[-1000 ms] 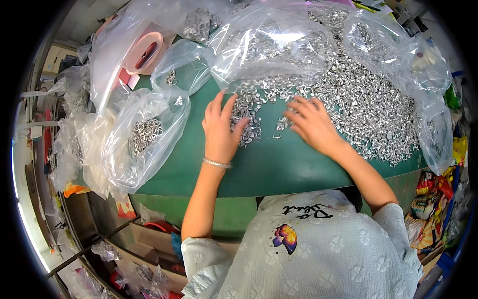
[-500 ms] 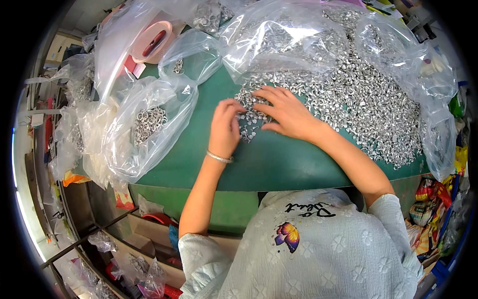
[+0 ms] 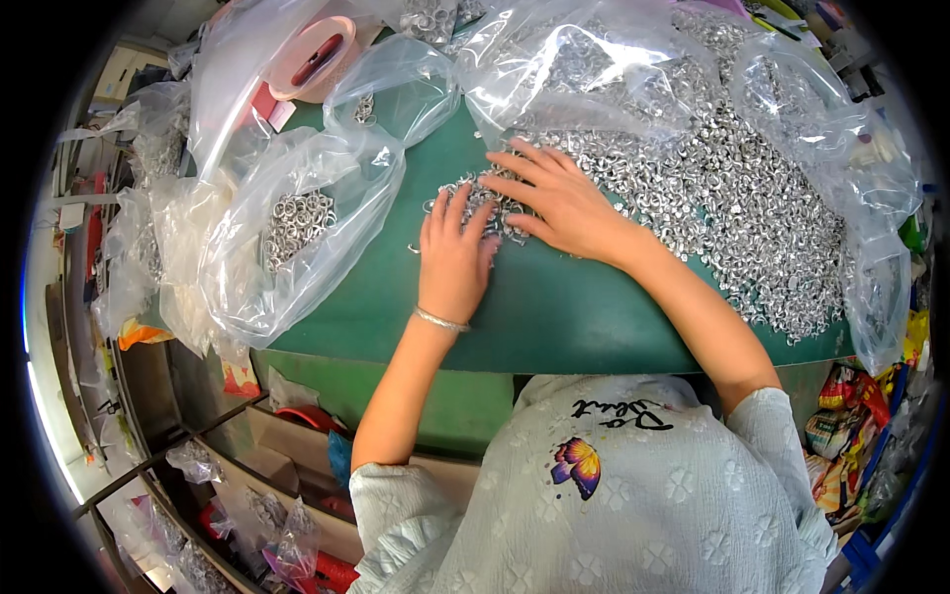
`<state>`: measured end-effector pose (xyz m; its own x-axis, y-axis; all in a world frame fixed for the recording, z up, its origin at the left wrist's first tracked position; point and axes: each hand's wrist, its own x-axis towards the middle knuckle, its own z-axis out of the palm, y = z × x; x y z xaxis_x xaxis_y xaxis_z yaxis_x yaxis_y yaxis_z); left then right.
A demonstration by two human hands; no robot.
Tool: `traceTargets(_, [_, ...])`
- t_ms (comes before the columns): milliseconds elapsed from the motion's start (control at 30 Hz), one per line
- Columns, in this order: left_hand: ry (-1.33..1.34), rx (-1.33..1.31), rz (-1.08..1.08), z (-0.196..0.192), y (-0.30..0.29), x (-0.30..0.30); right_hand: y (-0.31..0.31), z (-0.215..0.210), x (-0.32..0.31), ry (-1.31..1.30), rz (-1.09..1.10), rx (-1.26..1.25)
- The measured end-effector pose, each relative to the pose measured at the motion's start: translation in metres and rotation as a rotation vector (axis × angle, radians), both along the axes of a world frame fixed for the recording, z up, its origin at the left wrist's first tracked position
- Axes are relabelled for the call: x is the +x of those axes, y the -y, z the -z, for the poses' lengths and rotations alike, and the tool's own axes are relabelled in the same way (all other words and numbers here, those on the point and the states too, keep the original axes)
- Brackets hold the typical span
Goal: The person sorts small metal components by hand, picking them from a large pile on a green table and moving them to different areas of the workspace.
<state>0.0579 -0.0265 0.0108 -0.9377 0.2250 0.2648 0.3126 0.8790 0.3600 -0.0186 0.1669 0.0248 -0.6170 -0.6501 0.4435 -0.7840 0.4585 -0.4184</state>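
Observation:
A wide heap of small silver metal rings [image 3: 762, 208] covers the right and far side of the green table. My right hand [image 3: 567, 206] lies palm down at the heap's left edge, fingers stretched and apart over the pieces. Facing it, my left hand [image 3: 455, 252] rests with fingers spread on a smaller cluster of the rings [image 3: 462, 188]. Both hands are open and touch loose pieces; what lies beneath the palms is hidden. A thin bracelet [image 3: 440, 320] circles my left wrist.
At the left stands a clear plastic bag [image 3: 327, 282] with similar rings [image 3: 299, 228] in it. A pink bowl [image 3: 332, 74] with a dark red tool sits behind it. Clear plastic sheeting [image 3: 584, 69] covers the far heap. Below the table's near edge are open drawers [image 3: 287, 465].
My left hand has opened from bent fingers to a flatter spread. A small cluster of rings now lies farther left on the table. My right hand has shifted slightly left; the view has shifted a little.

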Motion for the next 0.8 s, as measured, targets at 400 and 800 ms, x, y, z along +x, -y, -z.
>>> traceTargets(400, [0.111,-0.135,-0.087,-0.006,-0.013,0.012,-0.062,0.001,0.029,-0.102,0.464,0.355])
traceTargets(800, [0.077,-0.243,-0.014,-0.004,-0.011,0.015,-0.023,0.0,0.028,0.008,0.104,0.397])
